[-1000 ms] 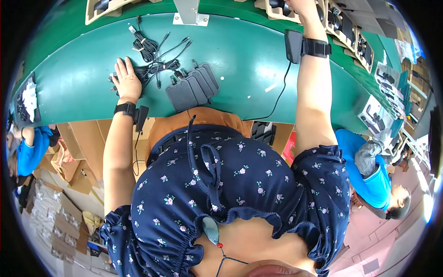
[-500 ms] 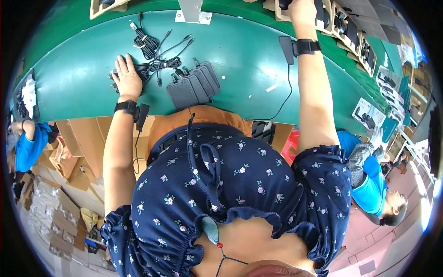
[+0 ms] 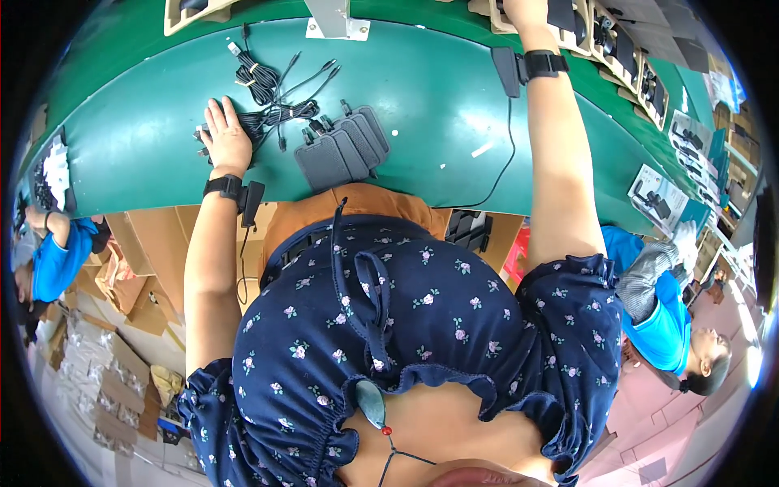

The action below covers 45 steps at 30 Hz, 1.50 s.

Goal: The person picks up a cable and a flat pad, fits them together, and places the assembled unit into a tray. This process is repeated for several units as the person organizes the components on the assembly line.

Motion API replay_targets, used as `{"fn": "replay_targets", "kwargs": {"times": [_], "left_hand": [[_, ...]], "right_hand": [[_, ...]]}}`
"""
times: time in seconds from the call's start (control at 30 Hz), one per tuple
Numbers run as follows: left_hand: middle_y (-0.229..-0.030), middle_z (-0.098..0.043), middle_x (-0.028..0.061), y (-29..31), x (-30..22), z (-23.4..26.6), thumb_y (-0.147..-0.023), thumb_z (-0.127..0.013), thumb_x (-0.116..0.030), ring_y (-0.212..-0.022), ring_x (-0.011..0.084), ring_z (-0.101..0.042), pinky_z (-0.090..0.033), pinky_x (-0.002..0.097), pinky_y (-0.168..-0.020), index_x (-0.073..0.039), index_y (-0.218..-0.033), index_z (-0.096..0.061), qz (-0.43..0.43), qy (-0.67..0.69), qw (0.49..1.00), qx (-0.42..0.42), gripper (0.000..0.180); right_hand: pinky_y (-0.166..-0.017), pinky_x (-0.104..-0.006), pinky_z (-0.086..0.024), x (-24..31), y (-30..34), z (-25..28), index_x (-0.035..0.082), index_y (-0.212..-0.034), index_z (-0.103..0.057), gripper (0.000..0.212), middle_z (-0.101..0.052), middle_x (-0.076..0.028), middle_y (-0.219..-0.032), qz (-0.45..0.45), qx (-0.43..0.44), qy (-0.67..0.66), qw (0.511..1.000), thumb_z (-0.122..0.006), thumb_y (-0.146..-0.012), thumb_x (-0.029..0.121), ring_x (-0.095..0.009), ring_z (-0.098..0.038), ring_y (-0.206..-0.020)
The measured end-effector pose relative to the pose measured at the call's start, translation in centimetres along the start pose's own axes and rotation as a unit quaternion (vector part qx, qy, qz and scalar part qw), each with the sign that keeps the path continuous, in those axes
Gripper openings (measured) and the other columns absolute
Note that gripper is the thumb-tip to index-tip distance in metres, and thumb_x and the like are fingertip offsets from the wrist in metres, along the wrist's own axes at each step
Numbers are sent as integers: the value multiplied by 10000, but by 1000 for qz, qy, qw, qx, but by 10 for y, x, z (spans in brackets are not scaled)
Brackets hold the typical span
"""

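My left hand (image 3: 229,140) lies flat with its fingers stretched out, on the edge of a pile of bundled black cables (image 3: 253,123) on the green table. Another tied black cable bundle (image 3: 258,79) rests just beyond it. Close to its right stand several flat black cases (image 3: 341,152), lined up in a tilted row. My right hand (image 3: 527,11) reaches to the far right, beside the cardboard trays (image 3: 578,39) with black items in them. The picture's upper edge cuts off its fingers, so whether it holds anything is hidden.
A metal post bracket (image 3: 337,28) is fixed to the green table (image 3: 422,89). A thin black cord (image 3: 505,162) runs from my right wrist device to the table's near edge. Printed boxes (image 3: 656,199) lie at the right. Co-workers in blue (image 3: 661,304) stand on both sides.
My right hand has reached slightly farther, more of it passing out of the upper edge. My left hand stays on the cables. The co-worker at the right has moved a gloved hand.
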State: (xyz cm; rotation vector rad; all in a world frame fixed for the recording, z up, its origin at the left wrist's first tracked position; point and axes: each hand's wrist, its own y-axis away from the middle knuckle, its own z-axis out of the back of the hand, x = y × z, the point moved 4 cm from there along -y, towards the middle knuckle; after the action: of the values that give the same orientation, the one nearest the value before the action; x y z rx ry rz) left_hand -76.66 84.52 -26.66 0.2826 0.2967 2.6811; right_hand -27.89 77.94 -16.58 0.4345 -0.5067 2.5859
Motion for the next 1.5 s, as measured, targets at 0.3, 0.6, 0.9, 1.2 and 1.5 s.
{"fn": "replay_targets", "kwargs": {"times": [0.3,0.6,0.9,1.2,1.5], "left_hand": [[-1441,-94,171,-1,-4,3,-796,-379,-40,-1333,306,-130,-139,520,-1039,-85,-1390,-106,-8,5,1000,-3,655],[-1442,-93,165,-1,0,1,-776,-401,-16,-1327,323,-133,-174,521,-1032,-91,-1393,-91,-3,10,1000,-23,694],[-1427,-163,153,-5,5,-8,-797,-391,-46,-1315,309,-180,-184,511,-1033,-106,-1374,-184,-29,28,999,-31,616],[-1413,-212,136,-14,3,-18,-752,-412,25,-1303,290,-216,-184,477,-1043,-124,-1355,-256,-62,91,993,-48,640],[-1426,-193,136,-22,-6,-22,-798,-371,-47,-1318,277,-183,-147,478,-1054,-106,-1356,-261,-53,57,995,-61,571]], "right_hand": [[-756,-448,-418,-39,-4,-33,-66,-877,-554,273,-564,-274,-844,-85,-185,-83,976,-482,-825,193,-437,-521,-826],[-716,-447,-427,-12,11,3,35,-851,-575,154,-543,-188,-825,-62,-172,120,976,-575,-747,149,-366,-522,-799],[-727,-416,-429,56,41,32,-6,-1129,-469,372,-532,-197,-907,12,-204,-37,978,-521,-769,67,-324,-521,-827],[-1084,-412,-196,187,249,-81,231,-1290,-372,568,-289,-50,-1396,545,343,-23,765,-487,-751,94,-242,-259,-1290],[-1074,-455,-186,192,259,-111,222,-1262,-387,481,-245,-10,-1417,543,274,80,790,-452,-787,186,-234,-239,-1299]]}}
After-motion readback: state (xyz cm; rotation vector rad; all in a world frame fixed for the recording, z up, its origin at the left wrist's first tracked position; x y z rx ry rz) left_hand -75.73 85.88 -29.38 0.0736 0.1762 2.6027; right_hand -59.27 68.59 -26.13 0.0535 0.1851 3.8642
